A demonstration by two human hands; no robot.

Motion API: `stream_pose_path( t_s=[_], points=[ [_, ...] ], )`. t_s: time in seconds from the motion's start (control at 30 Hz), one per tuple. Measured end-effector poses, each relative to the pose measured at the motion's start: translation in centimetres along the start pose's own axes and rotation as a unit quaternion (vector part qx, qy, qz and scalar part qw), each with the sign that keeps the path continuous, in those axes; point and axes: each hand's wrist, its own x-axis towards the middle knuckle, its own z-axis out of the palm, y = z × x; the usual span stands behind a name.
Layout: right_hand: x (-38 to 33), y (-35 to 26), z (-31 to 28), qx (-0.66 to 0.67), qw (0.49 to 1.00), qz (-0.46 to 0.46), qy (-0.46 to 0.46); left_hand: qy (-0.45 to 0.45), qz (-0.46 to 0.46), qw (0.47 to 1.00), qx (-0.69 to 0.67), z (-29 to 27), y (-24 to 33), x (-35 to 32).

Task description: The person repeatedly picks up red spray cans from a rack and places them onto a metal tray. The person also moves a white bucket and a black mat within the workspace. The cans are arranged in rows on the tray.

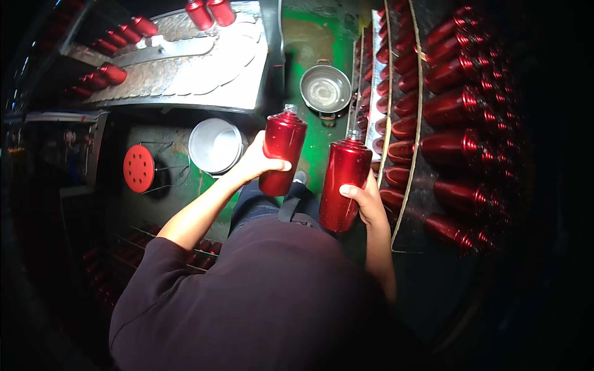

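My left hand (258, 162) is closed around a glossy red bottle (286, 145) with a clear, uncapped neck, its thumb across the front. A second red bottle (340, 179) of the same kind is gripped in my right hand (366, 199), thumb on its side. Both bottles stand nearly upright in front of my body, a little apart, the right one lower. The fingers behind each bottle are hidden. Close to the right hand is a rack (405, 179) with rows of similar red bottles (450, 145) lying on their sides.
A metal conveyor (185, 68) carrying several red bottles (113, 73) runs at the far left. Below it stand a white bucket (215, 147) and a red round stool (138, 169). A metal pot (325, 88) rests on the green floor (297, 46) ahead. More bottles sit low at left.
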Motion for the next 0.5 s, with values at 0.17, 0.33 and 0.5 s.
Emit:
stream_pose_path(
  t_s=[0.17,0.33,0.5],
  points=[
    [11.3,8.8,7.3,0.19,0.909,0.338,-0.149,0.082,-0.225,0.858,-0.455,-10.5,-7.2,-9.0],
    [17.1,13.1,21.2,0.265,0.824,0.442,-0.236,0.187,-0.175,0.799,-0.544,-19.8,-11.5,-13.6],
    [19.1,13.0,30.0,0.222,0.861,0.394,-0.235,0.239,-0.166,0.726,-0.623,-26.6,-8.7,-15.4]
  ],
)
